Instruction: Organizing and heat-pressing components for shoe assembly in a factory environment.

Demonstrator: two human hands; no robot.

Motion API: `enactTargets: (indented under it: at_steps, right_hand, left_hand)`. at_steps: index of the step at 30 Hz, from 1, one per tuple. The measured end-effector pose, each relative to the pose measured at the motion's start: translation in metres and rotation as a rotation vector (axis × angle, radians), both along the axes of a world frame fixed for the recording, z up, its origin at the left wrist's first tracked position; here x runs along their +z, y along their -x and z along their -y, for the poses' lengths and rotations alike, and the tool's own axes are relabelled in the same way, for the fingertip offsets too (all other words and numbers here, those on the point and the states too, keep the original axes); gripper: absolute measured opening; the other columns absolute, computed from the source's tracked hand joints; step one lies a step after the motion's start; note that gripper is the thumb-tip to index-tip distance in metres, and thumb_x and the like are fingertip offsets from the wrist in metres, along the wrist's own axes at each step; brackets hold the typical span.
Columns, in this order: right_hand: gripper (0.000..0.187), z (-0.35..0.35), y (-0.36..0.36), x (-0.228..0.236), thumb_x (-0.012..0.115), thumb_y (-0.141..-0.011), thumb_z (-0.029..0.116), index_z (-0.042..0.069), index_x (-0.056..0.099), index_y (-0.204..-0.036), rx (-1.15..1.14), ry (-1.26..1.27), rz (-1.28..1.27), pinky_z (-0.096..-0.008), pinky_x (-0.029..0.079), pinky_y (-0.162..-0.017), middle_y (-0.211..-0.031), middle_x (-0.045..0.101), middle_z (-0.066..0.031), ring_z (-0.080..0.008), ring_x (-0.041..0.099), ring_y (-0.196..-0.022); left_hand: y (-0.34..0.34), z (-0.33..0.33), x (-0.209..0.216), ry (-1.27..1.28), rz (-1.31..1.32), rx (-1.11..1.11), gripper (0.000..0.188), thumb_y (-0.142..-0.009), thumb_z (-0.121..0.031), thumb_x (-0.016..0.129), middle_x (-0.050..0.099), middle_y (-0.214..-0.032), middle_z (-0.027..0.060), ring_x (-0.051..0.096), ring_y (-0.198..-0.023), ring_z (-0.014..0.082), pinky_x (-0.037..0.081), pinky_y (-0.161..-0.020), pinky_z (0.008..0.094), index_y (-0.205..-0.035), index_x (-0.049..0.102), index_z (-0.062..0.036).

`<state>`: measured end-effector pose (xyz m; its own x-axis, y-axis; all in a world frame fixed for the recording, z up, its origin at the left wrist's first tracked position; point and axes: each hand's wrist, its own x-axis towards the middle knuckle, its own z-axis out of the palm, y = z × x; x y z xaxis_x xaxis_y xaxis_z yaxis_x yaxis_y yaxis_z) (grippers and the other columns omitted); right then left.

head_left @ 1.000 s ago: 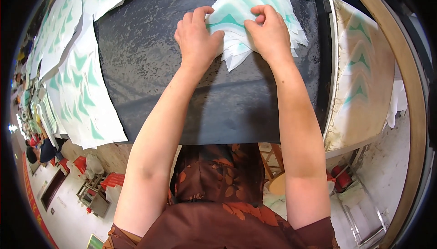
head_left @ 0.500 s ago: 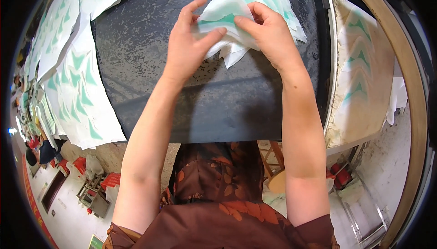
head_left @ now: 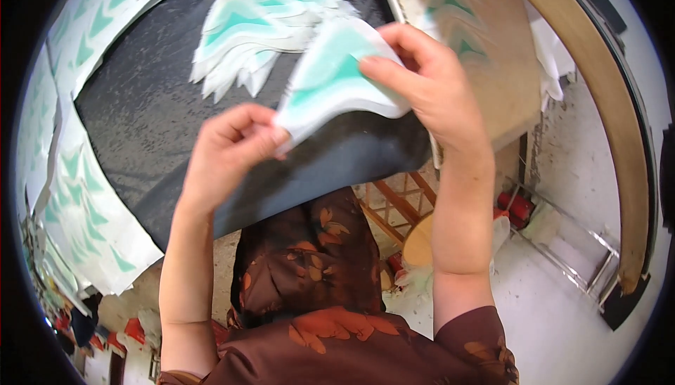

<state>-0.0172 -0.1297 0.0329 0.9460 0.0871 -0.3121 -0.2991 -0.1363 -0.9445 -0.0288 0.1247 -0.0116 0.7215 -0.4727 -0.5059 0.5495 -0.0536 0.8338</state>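
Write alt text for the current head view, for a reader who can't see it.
A person's left hand and right hand stretch a white-and-green piece between them over a dark table. Beyond it lies a fanned pile of similar pieces; green-patterned white sheets cover the table's left side.

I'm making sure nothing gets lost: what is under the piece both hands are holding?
Around the held piece, the dark tabletop shows, with the fanned stack by the piece's upper left edge. Whatever lies directly under is covered and cannot be seen.
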Motion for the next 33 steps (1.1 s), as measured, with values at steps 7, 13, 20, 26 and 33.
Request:
enactTargets:
  at_steps: [7,13,20,26,33]
  right_hand:
    - [0.015,0.146,0.07,0.028,0.066,-0.086,0.01,0.003,0.062,-0.098,-0.03,0.375,-0.22,-0.0196,0.041,-0.073,-0.086,0.059,0.0044,-0.0044,0.051,-0.079]
    - [0.014,0.188,0.064,0.003,0.065,-0.086,0.009,0.002,0.062,-0.098,-0.07,0.502,-0.177,-0.0195,0.041,-0.073,-0.086,0.059,0.0043,-0.0045,0.052,-0.079]
    - [0.015,0.178,0.049,-0.018,0.068,-0.084,0.009,0.001,0.061,-0.094,-0.039,0.5,-0.037,-0.0211,0.042,-0.069,-0.081,0.058,0.0031,-0.0056,0.051,-0.075]
    - [0.016,0.183,0.051,-0.02,0.069,-0.083,0.009,0.0,0.061,-0.094,-0.01,0.556,-0.03,-0.0218,0.043,-0.068,-0.079,0.059,0.0012,-0.0068,0.053,-0.074]
    - [0.021,0.185,0.053,-0.028,0.072,-0.08,0.012,0.001,0.061,-0.093,-0.058,0.647,0.017,-0.0254,0.046,-0.07,-0.079,0.063,-0.0038,-0.0118,0.058,-0.074]
  left_hand:
    - [0.085,0.08,0.002,0.086,0.203,-0.497,0.015,-0.086,-0.012,0.064,0.067,-0.083,0.0083,0.065,-0.077,0.0172,0.051,-0.071,0.0287,-0.097,0.063,-0.0032]
    - [0.117,0.079,-0.014,-0.065,0.051,-0.479,0.016,-0.087,-0.01,0.064,0.065,-0.085,0.0034,0.061,-0.08,0.0114,0.049,-0.075,0.0265,-0.101,0.063,-0.002]
    - [0.131,0.075,-0.031,-0.227,0.08,-0.287,0.016,-0.086,-0.01,0.064,0.064,-0.082,0.0046,0.061,-0.075,0.0136,0.05,-0.072,0.0277,-0.1,0.062,-0.003]
    - [0.138,0.08,-0.029,-0.244,0.004,-0.218,0.015,-0.088,-0.009,0.063,0.063,-0.086,0.0015,0.058,-0.08,0.0104,0.048,-0.076,0.027,-0.101,0.061,-0.0022]
    - [0.144,0.081,-0.037,-0.239,-0.011,-0.215,0.015,-0.088,-0.009,0.063,0.062,-0.086,0.0009,0.057,-0.08,0.0093,0.048,-0.075,0.026,-0.101,0.06,-0.0014]
